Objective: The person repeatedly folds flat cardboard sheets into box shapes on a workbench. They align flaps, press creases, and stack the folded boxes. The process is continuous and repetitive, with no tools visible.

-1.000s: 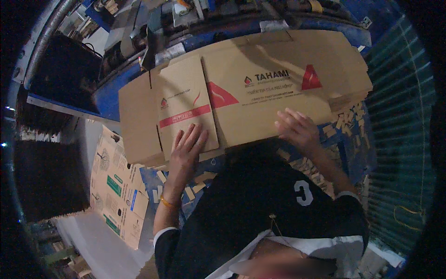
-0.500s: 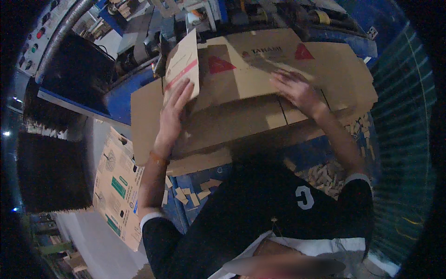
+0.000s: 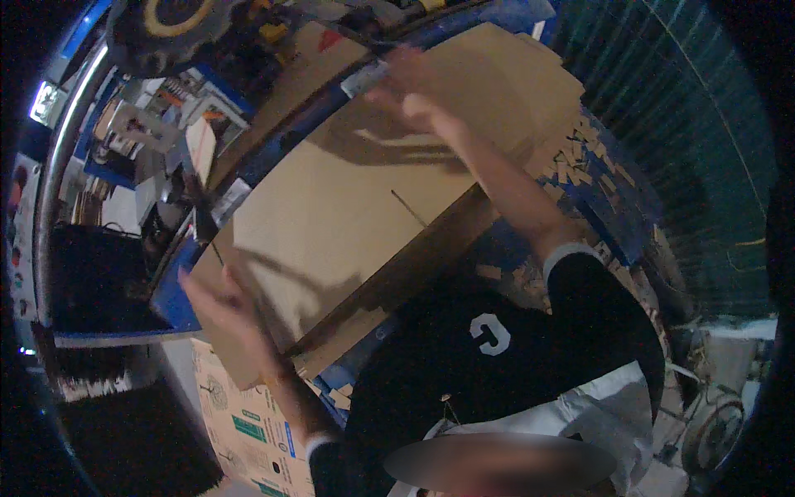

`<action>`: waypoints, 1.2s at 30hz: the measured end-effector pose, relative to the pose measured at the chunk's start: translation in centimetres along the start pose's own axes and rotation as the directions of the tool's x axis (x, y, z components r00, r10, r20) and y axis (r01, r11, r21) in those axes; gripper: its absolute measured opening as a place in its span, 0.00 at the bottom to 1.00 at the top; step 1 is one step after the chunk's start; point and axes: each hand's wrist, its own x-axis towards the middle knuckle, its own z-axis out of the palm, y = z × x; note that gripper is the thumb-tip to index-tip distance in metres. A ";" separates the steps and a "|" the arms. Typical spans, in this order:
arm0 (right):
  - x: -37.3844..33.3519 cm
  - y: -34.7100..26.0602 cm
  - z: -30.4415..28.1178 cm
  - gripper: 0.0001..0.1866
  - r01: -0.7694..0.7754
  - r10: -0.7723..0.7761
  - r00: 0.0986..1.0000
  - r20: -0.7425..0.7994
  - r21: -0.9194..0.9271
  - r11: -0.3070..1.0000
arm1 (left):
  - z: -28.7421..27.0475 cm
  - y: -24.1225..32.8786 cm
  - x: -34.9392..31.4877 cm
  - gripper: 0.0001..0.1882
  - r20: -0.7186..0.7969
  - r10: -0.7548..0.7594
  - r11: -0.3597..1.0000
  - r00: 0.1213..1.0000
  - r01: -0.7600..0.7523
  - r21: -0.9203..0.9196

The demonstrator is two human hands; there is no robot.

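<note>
A stack of brown flat cardboard sheets (image 3: 331, 215) lies slanting in front of me, its plain top sheet showing a short dark slot. My left hand (image 3: 224, 302), a little blurred, hovers at the left end of the stack with its fingers apart and nothing in them. Over the far part of the stack my right hand (image 3: 410, 95) is raised, smeared by motion, its fingers looking spread and bare. Both arms throw shadows on the top sheet. Beyond a blue machine rail (image 3: 286, 149) lies a cardboard sheet with a red mark (image 3: 319, 50), partly hidden by the machine.
A printed carton sheet (image 3: 248, 414) leans at the lower left, beside black brush-like bristles (image 3: 132, 431). Small cardboard scraps (image 3: 580, 157) are scattered at the right. A dark round wheel (image 3: 170, 29) stands at the upper left, and green corrugated sheeting (image 3: 662, 166) at the right.
The printed sheet with red marks has gone forward from under my hands into the machine, baring a plain sheet. Both hands have come off the cardboard. The whole view has turned.
</note>
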 end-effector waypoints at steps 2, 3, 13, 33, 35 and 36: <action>-2.5 5.0 -3.5 0.40 -0.191 0.150 0.847 -0.509 -0.029 0.981 | -3.1 -1.4 -4.9 0.34 -0.065 -0.468 0.883 0.881 0.467 -0.041; -3.4 7.2 -4.7 0.42 -0.267 0.208 0.676 -0.707 0.028 0.963 | -4.5 -1.9 -7.3 0.33 -0.080 -0.743 0.652 0.664 0.694 -0.305; -8.6 13.8 -8.5 0.36 -0.627 0.620 0.727 -0.294 0.082 0.775 | -7.0 -1.5 -10.2 0.39 -0.272 -0.797 0.549 0.540 0.834 0.049; -17.0 -6.1 -12.9 0.18 0.559 -0.581 0.814 -0.017 0.291 0.776 | -11.2 2.2 -9.9 0.16 0.222 -0.767 0.478 0.603 0.766 -0.429; -18.6 -7.7 -11.1 0.17 0.707 -0.719 0.617 0.320 0.176 0.685 | -11.0 4.0 -10.0 0.18 0.387 -0.720 0.461 0.576 0.814 -0.354; -18.9 -8.2 -10.2 0.17 0.713 -0.738 0.632 0.236 0.196 0.673 | -10.6 4.6 -9.7 0.22 0.378 -0.428 0.721 0.821 0.562 -0.405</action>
